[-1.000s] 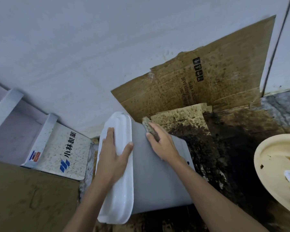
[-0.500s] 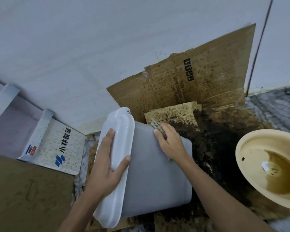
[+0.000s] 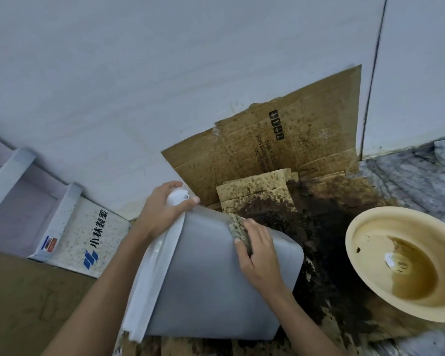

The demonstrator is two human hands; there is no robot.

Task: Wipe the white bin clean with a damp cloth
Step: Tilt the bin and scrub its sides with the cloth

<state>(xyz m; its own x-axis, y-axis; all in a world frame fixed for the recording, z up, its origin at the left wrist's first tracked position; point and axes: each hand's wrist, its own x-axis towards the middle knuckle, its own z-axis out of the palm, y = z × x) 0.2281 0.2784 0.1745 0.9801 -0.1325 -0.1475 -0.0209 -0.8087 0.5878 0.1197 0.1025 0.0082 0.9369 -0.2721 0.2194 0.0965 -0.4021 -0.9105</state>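
Under right hand (image 3: 258,255) fingers: cloth (image 3: 238,228) pressed on bin (image 3: 211,283); left hand (image 3: 162,209) grips rim.

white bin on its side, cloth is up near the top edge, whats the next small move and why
Probably drag the cloth down the bin wall toward its base. The right hand presses the cloth flat near the upper edge, and most of that side lies below it. The left hand grips the rim end, steadying the bin for the stroke.
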